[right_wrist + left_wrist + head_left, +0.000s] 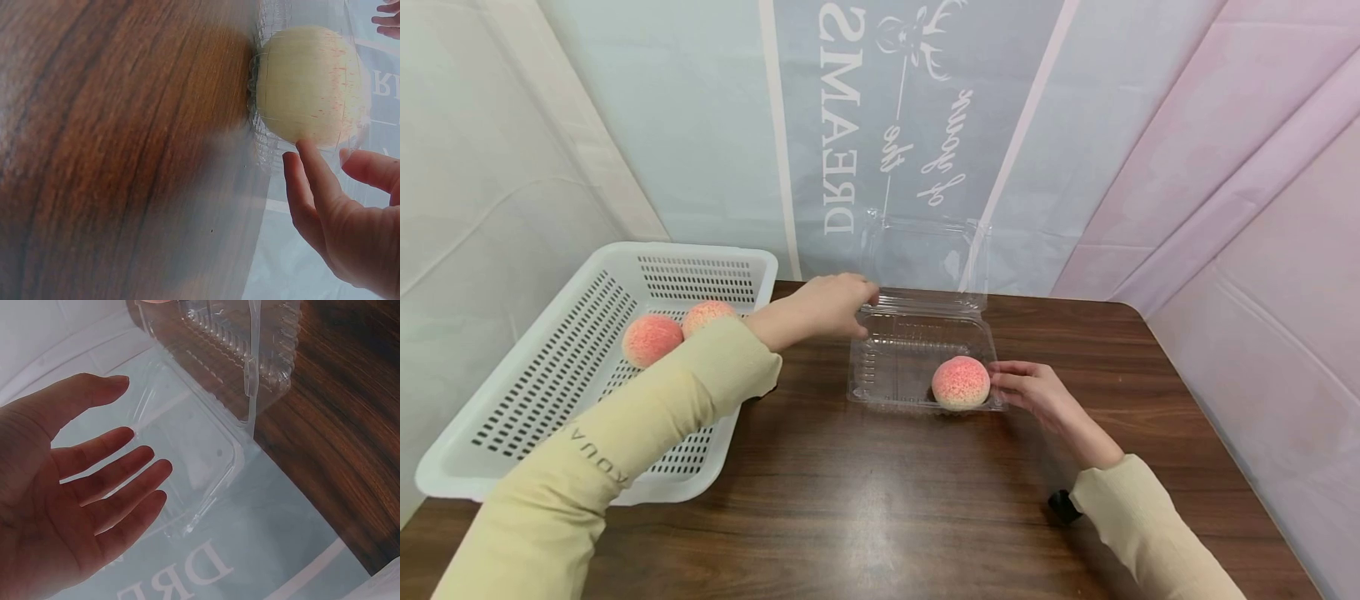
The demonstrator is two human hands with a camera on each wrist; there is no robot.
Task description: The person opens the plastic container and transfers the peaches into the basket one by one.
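A clear plastic clamshell box [895,367] stands on the table with its lid [925,254] raised at the back. One pink-and-cream peach [961,383] sits in the box's front right corner. My left hand [831,304] is at the back left of the box, near the hinge. In the left wrist view its fingers [134,515] are spread and loosely bent, with nothing between them. My right hand [1033,390] is at the box's right side, its fingertips at the wall beside the peach. The right wrist view shows the fingers fairly straight.
A white perforated basket [542,358] stands at the left, partly under my left sleeve. Inside it lie a peach [652,340] and another peach [706,313]. A printed curtain [715,125] hangs right behind the brown wooden table [865,517].
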